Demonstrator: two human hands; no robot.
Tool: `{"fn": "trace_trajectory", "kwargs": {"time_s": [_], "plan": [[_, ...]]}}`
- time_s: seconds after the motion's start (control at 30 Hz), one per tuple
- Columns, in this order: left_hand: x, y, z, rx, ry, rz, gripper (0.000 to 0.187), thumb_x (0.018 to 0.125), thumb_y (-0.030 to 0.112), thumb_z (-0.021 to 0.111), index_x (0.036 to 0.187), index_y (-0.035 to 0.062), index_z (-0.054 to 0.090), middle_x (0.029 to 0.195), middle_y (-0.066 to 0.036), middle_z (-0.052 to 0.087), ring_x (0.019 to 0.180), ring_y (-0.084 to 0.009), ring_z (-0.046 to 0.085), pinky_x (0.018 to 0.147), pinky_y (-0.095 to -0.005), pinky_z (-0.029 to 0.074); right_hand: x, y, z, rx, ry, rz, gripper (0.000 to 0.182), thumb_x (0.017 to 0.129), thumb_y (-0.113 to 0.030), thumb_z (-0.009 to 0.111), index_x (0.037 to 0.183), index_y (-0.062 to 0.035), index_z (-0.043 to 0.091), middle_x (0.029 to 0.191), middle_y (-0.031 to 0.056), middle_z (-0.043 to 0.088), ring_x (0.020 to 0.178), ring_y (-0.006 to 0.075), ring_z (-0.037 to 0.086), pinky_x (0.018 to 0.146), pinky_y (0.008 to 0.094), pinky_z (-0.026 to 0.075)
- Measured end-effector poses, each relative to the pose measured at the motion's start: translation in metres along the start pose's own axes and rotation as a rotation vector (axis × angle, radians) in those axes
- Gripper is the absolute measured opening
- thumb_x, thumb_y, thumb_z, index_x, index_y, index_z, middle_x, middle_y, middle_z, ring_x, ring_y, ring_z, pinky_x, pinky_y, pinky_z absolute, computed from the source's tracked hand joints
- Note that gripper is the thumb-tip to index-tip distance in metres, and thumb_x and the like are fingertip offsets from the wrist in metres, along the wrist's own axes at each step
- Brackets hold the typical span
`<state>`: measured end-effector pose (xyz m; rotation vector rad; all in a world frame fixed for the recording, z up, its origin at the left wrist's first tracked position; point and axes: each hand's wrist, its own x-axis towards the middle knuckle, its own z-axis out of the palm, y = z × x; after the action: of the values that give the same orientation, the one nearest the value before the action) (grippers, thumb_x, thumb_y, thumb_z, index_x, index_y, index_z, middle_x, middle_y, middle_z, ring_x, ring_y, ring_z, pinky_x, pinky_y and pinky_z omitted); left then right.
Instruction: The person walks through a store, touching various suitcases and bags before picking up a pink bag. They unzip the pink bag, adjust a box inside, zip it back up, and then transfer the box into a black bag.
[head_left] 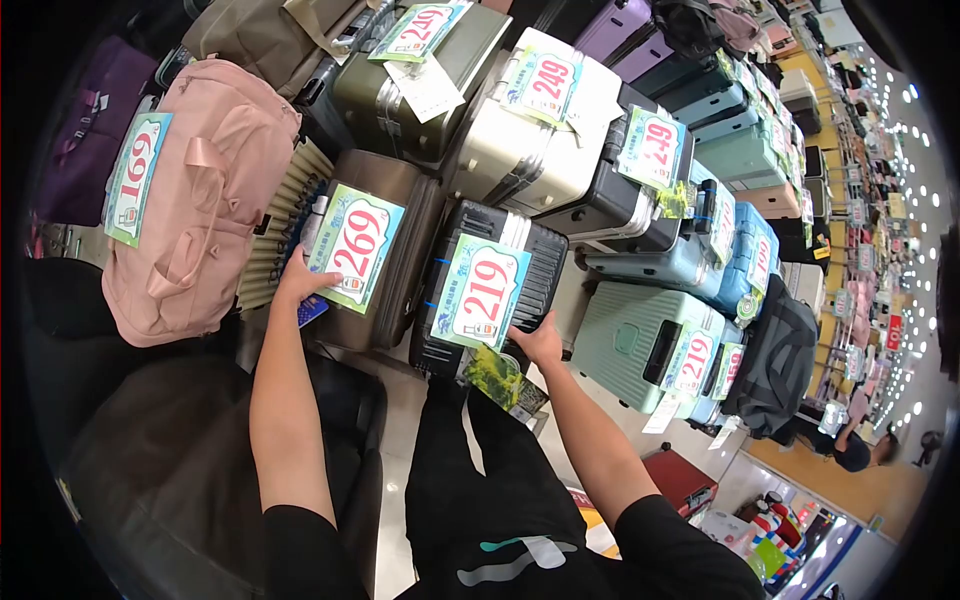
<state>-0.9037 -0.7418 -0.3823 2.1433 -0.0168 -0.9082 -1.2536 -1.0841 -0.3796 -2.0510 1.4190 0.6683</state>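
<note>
My left hand (300, 279) is at the near left side of a brown suitcase (385, 250). Its thumb lies over the lower edge of a price card (357, 232) marked 269, and the other fingers are mostly hidden behind the card. To the right stands a ribbed black suitcase (545, 245) with a price card (483, 280) marked 219 on its top. My right hand (540, 340) is closed at the lower right corner of that card, against the suitcase. A green and yellow tag (492, 375) hangs just below the card.
A pink duffel bag (215, 190) stands at the left, near a black chair (200, 470). Behind are a cream suitcase (530, 150) and a dark green one (470, 70). Mint (625, 335) and blue suitcases crowd the right. A red case (680, 480) sits on the floor.
</note>
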Motion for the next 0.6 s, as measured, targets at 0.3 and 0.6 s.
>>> {"fn": "trace_trajectory", "kwargs": {"time_s": [0.3,0.6], "plan": [[0.017,0.009,-0.010,-0.032,0.000,0.114,0.096,0.056,0.017,0.094,0.134,-0.0040,0.043,0.116,-0.013,0.063,0.104,-0.0209,0.062,0.092,-0.0334,0.050,0.000,-0.021,0.000,0.074,-0.020,0.036,0.130,0.064,-0.062,0.082,0.151,0.0056,0.013,0.119,0.0256,0.064,0.107,0.0370,0.066,0.087,0.0422,0.054],[-0.005,0.014,-0.002,0.333,0.234,0.113,0.106,0.066,0.049,0.085,0.143,-0.0049,0.037,0.133,-0.026,0.056,0.121,-0.0391,0.056,0.102,-0.0424,0.043,-0.022,0.026,-0.005,0.390,-0.059,-0.139,0.095,0.087,-0.047,0.069,0.148,0.0084,0.022,0.131,0.0337,0.054,0.123,0.0435,0.055,0.103,0.0420,0.044]]}}
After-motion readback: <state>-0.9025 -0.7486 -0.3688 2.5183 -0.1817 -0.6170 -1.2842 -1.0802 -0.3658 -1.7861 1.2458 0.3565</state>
